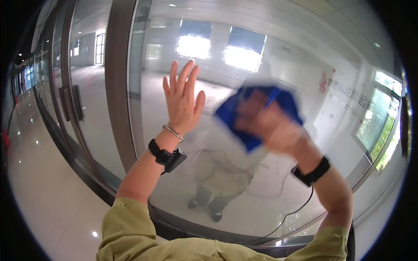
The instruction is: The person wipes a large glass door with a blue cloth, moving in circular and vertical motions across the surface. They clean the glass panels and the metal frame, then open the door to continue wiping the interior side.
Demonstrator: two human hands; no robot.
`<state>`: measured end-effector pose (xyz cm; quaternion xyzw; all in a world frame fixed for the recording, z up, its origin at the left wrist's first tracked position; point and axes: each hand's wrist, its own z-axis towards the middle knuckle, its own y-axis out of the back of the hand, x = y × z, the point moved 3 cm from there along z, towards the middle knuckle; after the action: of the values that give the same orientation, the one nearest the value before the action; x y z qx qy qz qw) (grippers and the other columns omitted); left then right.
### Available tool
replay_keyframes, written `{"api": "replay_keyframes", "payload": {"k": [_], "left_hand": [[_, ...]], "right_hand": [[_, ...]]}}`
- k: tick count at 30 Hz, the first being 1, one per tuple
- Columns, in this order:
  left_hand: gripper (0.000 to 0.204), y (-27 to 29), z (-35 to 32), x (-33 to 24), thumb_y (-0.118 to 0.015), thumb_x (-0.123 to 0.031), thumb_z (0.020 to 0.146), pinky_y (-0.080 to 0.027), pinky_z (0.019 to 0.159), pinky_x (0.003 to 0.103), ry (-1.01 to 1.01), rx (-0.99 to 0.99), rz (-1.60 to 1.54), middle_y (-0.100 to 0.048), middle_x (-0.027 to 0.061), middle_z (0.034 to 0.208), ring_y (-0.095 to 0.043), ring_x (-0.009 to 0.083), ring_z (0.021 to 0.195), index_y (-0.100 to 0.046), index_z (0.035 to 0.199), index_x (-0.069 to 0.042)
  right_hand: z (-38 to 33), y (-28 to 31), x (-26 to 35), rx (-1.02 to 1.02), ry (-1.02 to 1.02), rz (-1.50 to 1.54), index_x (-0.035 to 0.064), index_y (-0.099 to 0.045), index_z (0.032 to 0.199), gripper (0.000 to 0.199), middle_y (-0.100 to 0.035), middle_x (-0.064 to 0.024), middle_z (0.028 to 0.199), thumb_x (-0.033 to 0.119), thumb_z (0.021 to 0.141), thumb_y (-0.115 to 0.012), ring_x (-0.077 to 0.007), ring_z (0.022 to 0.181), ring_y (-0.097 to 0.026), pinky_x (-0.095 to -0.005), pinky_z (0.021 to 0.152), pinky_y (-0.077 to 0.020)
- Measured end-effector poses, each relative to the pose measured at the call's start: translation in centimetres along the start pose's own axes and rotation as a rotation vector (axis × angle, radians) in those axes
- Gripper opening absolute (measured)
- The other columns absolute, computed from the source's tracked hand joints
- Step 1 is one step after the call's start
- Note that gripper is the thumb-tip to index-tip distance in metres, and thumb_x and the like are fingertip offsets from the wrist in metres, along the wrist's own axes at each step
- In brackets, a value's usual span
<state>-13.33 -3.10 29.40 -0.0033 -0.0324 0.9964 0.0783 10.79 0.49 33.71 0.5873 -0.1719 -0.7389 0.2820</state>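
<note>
A large glass pane (pixel 174 209) stands upright in front of me. My left hand (pixel 183 100) is raised to it, fingers spread and palm toward the glass, with nothing in it; whether the palm touches cannot be told. To its right, my right hand (pixel 278 130) holds a blue cloth (pixel 285 96) up at the pane. Both hand and cloth are smeared by motion, and part of the cloth is hidden under the fingers. The cloth's corners stick out to the left and below the hand.
A brown metal frame post (pixel 119 78) borders the pane on the left, beside a glass door with a dark handle (pixel 77 103). A shiny tiled floor (pixel 39 174) runs along the far left. A thin black cable (pixel 300 208) hangs from the strap on my right wrist.
</note>
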Motion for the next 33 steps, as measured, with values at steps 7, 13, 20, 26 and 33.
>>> {"api": "replay_keyframes", "payload": {"k": [7,13,20,26,33], "left_hand": [[0.052,0.8,0.5,0.0,-0.052,-0.017,0.088,-0.012,0.109,0.061,-0.004,-0.069,-0.136,-0.036,0.0072,0.149,-0.02,0.0339,0.144,-0.042,0.138,-0.006],[0.046,5.7,-3.4,0.2,-0.05,-0.014,0.088,-0.019,0.111,0.052,0.06,-0.064,-0.137,-0.042,0.0168,0.141,-0.027,0.0381,0.138,-0.045,0.132,0.0],[0.036,13.4,-12.9,2.5,-0.055,-0.014,0.085,-0.025,0.109,0.05,0.235,0.329,-0.014,-0.047,0.0136,0.136,-0.032,0.0374,0.135,-0.055,0.119,-0.003],[0.04,14.1,-17.7,2.0,-0.062,-0.011,0.079,-0.026,0.105,0.055,0.353,0.412,-0.066,-0.044,0.0107,0.136,-0.032,0.037,0.134,-0.055,0.118,-0.01],[0.03,14.4,-17.8,1.5,-0.06,-0.009,0.081,-0.029,0.107,0.048,0.469,0.378,-0.158,-0.048,0.011,0.134,-0.035,0.0365,0.132,-0.06,0.111,-0.008]], "right_hand": [[10.4,11.7,-8.9,-0.608,-0.758,-0.484,0.0198,-0.054,0.132,0.058,-0.039,-0.0104,0.144,0.027,0.078,-0.072,-0.0334,0.137,-0.029,-0.0605,0.108,-0.0262],[11.9,-2.5,3.2,-0.191,0.134,-0.079,0.0206,-0.051,0.135,0.053,-0.04,-0.006,0.144,0.015,0.083,-0.055,-0.031,0.14,-0.029,-0.0538,0.115,-0.0187],[8.5,-4.8,6.1,0.049,0.318,-0.667,0.0137,-0.042,0.141,0.049,-0.029,-0.0109,0.154,0.022,0.093,-0.041,-0.031,0.142,-0.027,-0.0431,0.117,-0.0195],[17.4,9.8,-4.8,-0.583,-0.536,-0.268,0.0187,-0.055,0.13,0.057,-0.041,-0.0106,0.142,0.019,0.076,-0.07,-0.0337,0.134,-0.032,-0.059,0.108,-0.0273],[18.7,-3.5,4.6,-0.255,-0.089,-0.17,0.0256,-0.048,0.137,0.055,-0.035,-0.0033,0.148,0.016,0.084,-0.055,-0.0314,0.14,-0.026,-0.0634,0.111,-0.0203]]}}
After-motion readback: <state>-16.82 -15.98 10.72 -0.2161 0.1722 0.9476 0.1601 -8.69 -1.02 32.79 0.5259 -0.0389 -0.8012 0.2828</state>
